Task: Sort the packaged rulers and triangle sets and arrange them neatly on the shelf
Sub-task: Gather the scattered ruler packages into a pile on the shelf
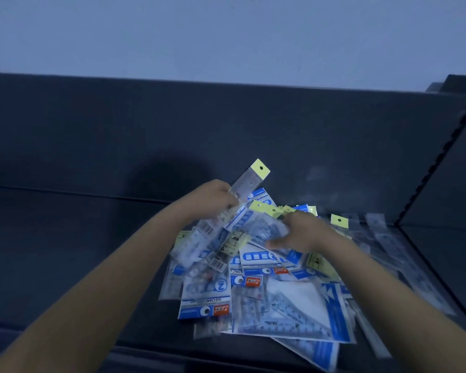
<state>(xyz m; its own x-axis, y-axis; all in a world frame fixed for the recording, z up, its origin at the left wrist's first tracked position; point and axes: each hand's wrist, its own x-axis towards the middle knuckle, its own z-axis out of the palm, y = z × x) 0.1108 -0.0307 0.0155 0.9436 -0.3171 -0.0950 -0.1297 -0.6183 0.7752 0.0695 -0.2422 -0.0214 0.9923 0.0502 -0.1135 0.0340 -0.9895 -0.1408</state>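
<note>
Sorting is judged to be at an early stage; most of the stock is seen lying in one mixed heap [253,286] on the dark shelf [78,238], right of centre, with no ordered row or stack formed anywhere in view.

One packaged ruler [249,184], clear with a yellow hang tab, is held up at a slant above the far-left side of the heap; it is gripped by the left hand [218,196], whose fingers are curled round its lower half.

The right hand [299,232] is set on top of the heap; its fingers are curled over a clear packet [264,227] with the thumb stretched out beneath, so a pinch is taken to be made, though the outline is softened by motion blur.

Blue-and-white triangle sets [280,313] are spread across the near part of the heap, overlapped at many angles; several long rulers [388,246] are scattered towards the right corner of the shelf, apart from the main mass but not aligned.

Separation into kinds is thus judged hardly started; nearly every packet has yet to be lifted out, grouped with its like, and laid square on the shelf, where bare surface is available to the left.
</note>
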